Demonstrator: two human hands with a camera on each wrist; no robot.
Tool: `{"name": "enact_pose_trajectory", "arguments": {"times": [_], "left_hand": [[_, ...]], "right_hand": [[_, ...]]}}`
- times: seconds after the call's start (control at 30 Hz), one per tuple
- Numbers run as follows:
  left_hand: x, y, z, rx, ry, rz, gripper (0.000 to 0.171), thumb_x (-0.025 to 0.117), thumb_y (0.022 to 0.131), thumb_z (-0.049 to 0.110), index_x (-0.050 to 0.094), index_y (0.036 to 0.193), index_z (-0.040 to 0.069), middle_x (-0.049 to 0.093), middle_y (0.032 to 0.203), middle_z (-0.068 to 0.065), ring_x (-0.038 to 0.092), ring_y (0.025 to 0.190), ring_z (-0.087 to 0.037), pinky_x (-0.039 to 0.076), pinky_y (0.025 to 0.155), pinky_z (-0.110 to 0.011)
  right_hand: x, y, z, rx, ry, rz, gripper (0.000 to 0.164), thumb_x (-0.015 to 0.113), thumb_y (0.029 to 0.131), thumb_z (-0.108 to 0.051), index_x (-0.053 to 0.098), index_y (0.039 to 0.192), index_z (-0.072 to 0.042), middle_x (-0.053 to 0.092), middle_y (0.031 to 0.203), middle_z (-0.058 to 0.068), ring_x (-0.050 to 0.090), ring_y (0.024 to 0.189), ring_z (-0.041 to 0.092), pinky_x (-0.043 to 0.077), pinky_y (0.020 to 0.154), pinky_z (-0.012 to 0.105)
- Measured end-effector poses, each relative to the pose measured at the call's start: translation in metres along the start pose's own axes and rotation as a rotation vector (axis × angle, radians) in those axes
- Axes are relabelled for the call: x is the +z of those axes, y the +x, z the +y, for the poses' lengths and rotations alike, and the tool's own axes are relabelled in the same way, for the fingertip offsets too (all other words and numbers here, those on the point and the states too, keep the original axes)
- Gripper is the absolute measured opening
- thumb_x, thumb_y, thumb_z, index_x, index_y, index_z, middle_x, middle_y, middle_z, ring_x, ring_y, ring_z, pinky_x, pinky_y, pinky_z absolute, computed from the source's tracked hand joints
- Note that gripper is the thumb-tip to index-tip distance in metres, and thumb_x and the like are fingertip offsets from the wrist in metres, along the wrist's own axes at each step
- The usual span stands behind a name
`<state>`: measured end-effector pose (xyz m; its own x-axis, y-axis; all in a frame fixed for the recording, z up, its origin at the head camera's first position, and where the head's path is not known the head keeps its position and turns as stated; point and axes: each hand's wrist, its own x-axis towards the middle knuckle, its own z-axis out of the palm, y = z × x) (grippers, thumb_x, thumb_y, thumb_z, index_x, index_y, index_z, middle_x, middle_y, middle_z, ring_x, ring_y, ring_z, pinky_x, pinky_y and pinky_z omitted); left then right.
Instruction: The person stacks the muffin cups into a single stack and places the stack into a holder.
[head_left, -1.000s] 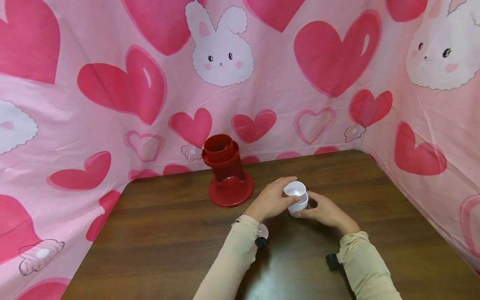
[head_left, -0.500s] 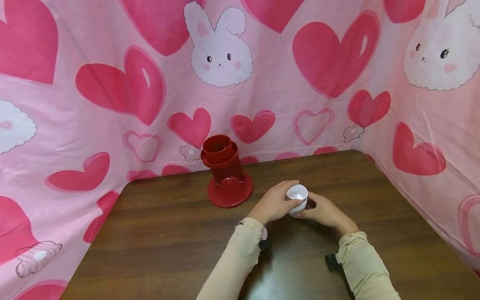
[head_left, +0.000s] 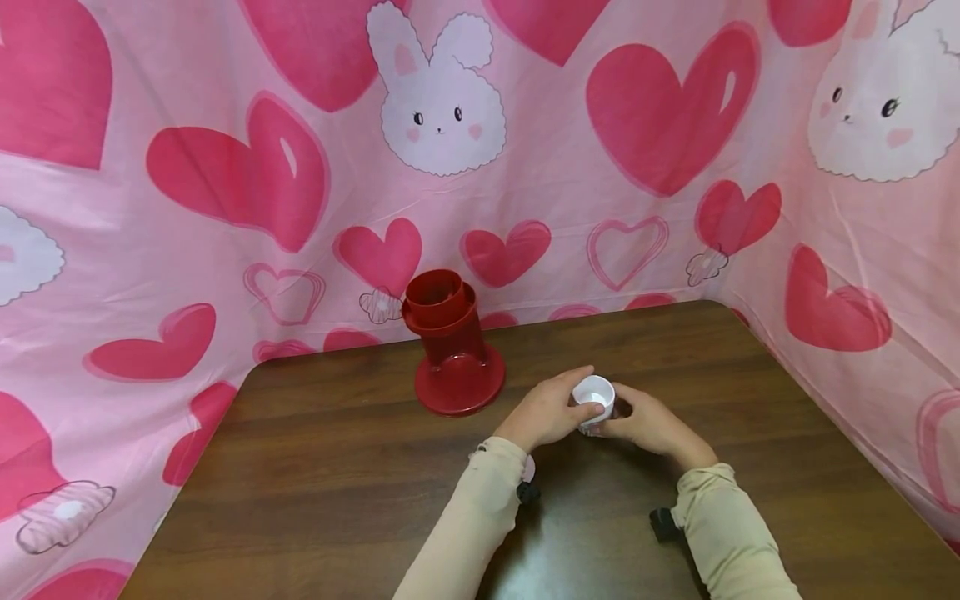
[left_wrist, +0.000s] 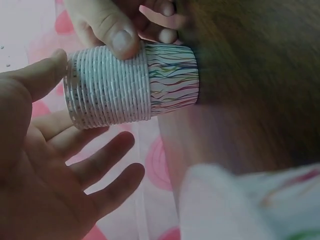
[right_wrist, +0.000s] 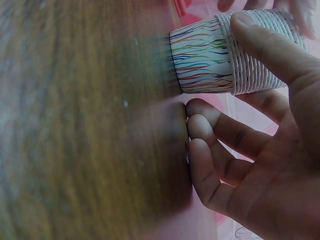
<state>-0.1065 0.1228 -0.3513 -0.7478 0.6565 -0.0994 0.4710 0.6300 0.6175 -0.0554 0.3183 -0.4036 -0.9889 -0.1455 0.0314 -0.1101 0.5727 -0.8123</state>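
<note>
A stack of nested paper cups (head_left: 593, 392) stands upright on the brown wooden table (head_left: 337, 500), right of its middle. White rims sit closely packed, and the lowest cup's wall shows coloured wavy lines in the left wrist view (left_wrist: 174, 80). My left hand (head_left: 551, 408) holds the upper rim between thumb and index finger, the other fingers spread loosely below. Lower down, my right hand (head_left: 651, 423) grips the stack from the opposite side, its thumb (right_wrist: 260, 45) across the rims. Its other fingers curl near the tabletop.
A red stand (head_left: 456, 346) with a round base and a ring-shaped top stands at the back, left of my hands. Pink cloth (head_left: 555, 192) printed with hearts and rabbits hangs behind and beside the table. Small black devices (head_left: 663, 525) are strapped at both wrists.
A cup that my left hand held raised and offset over the stack has gone down into it. My left hand has lowered slightly; the right stays in place.
</note>
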Motion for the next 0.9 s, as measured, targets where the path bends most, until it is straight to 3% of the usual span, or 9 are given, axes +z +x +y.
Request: {"name": "enact_pose_trajectory", "arguments": {"times": [0.47,0.6,0.77,0.9], "left_hand": [[0.006,0.0,-0.001,-0.051,-0.012,0.027,0.064,0.07,0.095,0.044,0.048,0.152,0.024,0.056,0.143,0.006,0.056,0.12,-0.012,0.046,0.103,-0.036],[0.008,-0.001,-0.002,-0.052,0.027,0.022,0.069,0.069,0.095,0.045,0.043,0.155,0.026,0.051,0.148,0.005,0.053,0.127,-0.013,0.044,0.105,-0.038],[0.007,-0.012,-0.008,-0.077,0.097,0.005,0.086,0.067,0.094,0.051,0.026,0.162,0.018,0.04,0.158,0.0,0.045,0.138,-0.018,0.038,0.111,-0.04],[-0.003,-0.026,-0.014,-0.101,0.11,-0.009,0.089,0.067,0.092,0.054,0.026,0.161,0.014,0.039,0.158,-0.004,0.042,0.141,-0.024,0.036,0.112,-0.044]], "right_hand": [[0.0,0.0,0.002,0.019,-0.02,-0.001,0.069,0.086,0.08,-0.038,0.06,0.133,-0.003,0.066,0.116,0.012,0.057,0.1,0.029,0.047,0.089,0.051],[0.0,-0.001,0.003,0.027,-0.016,0.0,0.065,0.086,0.081,-0.037,0.061,0.132,-0.004,0.065,0.112,0.01,0.057,0.098,0.028,0.048,0.086,0.047],[0.0,-0.002,0.003,0.027,0.02,-0.017,0.063,0.085,0.083,-0.034,0.06,0.132,-0.004,0.064,0.111,0.01,0.056,0.097,0.028,0.048,0.085,0.046],[-0.002,0.0,0.001,0.029,-0.005,-0.007,0.068,0.086,0.081,-0.037,0.059,0.134,-0.004,0.065,0.114,0.009,0.057,0.1,0.028,0.046,0.089,0.05]]}}
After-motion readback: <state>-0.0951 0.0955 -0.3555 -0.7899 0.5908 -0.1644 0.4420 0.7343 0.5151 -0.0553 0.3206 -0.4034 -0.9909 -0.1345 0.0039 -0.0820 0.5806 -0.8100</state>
